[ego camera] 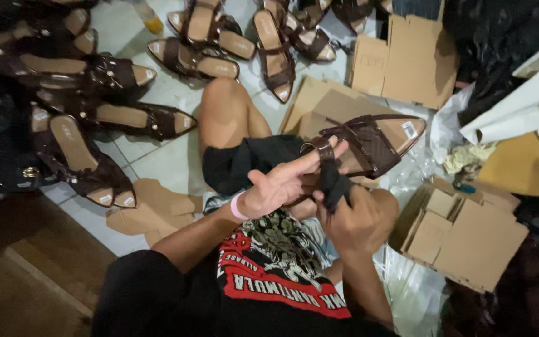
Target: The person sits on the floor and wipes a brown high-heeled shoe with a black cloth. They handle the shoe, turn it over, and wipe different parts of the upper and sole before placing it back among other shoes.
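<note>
Bare tile floor [163, 165] shows only in a strip betw. the sandal rows [113, 118] at left and flat cardboard [406, 59] at right. Left hand [279, 184], fingers splayed, props a glossy dark-brown sandal [369, 143] above the lap. Right hand [357, 218] is fisted round a dark cloth [335, 181] pressed to the strap. Open carton [463, 234] sits nr the right elbow.

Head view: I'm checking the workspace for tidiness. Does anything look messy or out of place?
Yes. Dark brown sandals lie scattered unpaired on the tiled floor, and flattened cardboard pieces are strewn beside the person's knee.
</note>
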